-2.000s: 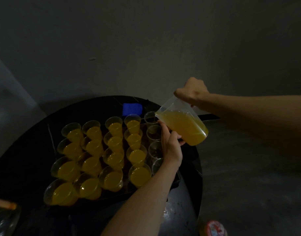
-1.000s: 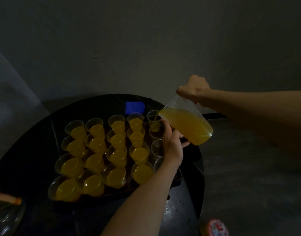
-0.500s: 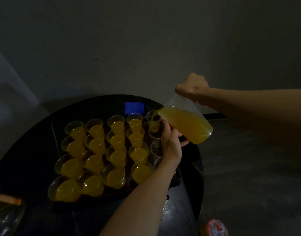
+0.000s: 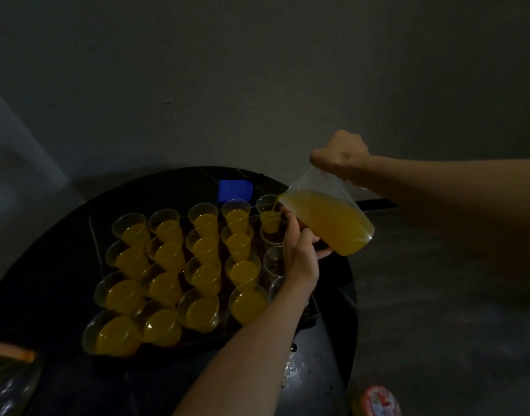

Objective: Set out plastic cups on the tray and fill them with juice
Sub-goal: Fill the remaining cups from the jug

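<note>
A clear plastic juice bag, about half full of orange juice, is tilted with its low corner over the far cup of the right column. A thin stream runs into that cup, which is partly full. My right hand grips the bag's gathered top. My left hand holds the bag from below near the pouring corner. Several cups full of juice stand in rows on the dark tray. The other right-column cups look empty and are partly hidden by my left hand.
The tray sits on a round black table against a grey wall. A blue block lies behind the cups. A red and white lid is on the floor at the lower right. A clear container shows at the lower left.
The bag tipped further toward the far right cup and juice began to run into it. That cup went from empty to partly full. Both hands stayed on the bag.
</note>
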The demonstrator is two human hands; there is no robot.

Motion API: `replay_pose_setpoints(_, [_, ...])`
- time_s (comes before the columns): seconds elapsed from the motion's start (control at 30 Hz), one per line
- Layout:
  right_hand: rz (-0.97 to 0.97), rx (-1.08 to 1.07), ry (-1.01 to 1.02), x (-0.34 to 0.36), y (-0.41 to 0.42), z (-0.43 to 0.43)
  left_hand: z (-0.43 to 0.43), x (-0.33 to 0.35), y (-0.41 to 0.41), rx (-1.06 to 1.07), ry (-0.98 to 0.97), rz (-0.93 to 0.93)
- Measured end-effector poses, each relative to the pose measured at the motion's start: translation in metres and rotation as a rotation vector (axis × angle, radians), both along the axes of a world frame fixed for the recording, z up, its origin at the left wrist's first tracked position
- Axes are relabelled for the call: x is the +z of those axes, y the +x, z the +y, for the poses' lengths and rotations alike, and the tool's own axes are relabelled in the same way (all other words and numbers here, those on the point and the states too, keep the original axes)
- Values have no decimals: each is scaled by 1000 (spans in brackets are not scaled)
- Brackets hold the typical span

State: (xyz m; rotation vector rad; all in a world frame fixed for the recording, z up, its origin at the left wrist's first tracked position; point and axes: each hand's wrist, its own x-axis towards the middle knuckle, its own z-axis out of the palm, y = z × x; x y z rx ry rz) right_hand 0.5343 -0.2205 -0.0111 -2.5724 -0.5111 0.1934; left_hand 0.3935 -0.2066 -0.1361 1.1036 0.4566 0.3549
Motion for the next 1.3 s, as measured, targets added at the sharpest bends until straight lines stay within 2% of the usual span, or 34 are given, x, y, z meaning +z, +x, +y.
replay_pose_setpoints(1.3, [2,-20,-24,4,-2,6,12,-5,1,-24,16,-2])
